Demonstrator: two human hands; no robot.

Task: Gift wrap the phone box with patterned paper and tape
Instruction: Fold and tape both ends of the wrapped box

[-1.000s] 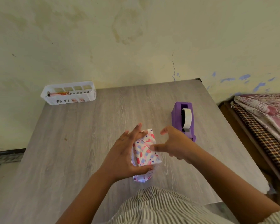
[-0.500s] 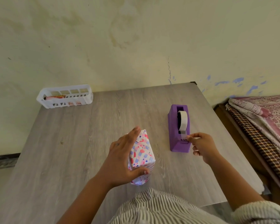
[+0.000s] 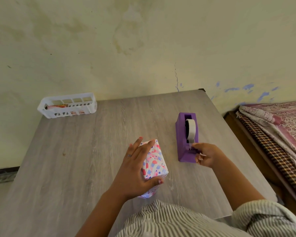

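Far left of the bench point(image 3: 75, 159), back corner by the wall: white slotted basket point(image 3: 67, 105), something pink/red lying inside, can't tell what.

Mid bench, near the front edge: phone box point(image 3: 155, 161), already covered in patterned paper point(image 3: 158, 168) (white with pink, red and blue blotches), lying flat on the wood. Near end of the wrap looks loose, poking out below the wrist. Left hand point(image 3: 135, 168) lies over the box's left side, fingers spread along the top toward the far end, thumb hooked around the near right corner. Grip: wrapped around the box, holding it down. Ring on one finger.

Just right of the box, not touching it: purple tape dispenser point(image 3: 182, 142), long axis running away from the person, white tape roll point(image 3: 191, 130) seated in its slot. Strip of tape comes down off the roll to the cutter end.

Right hand point(image 3: 206, 155) sits at the dispenser's near end, thumb and forefinger pinching the free tape end at the cutter, other fingers curled under. Grip: narrow, on the tape.

Front of shot: striped shirt point(image 3: 169, 219).

Far right, beside the bench: bed point(image 3: 272, 139) with a checked sheet and a pink patterned blanket point(image 3: 284, 120) piled on it.
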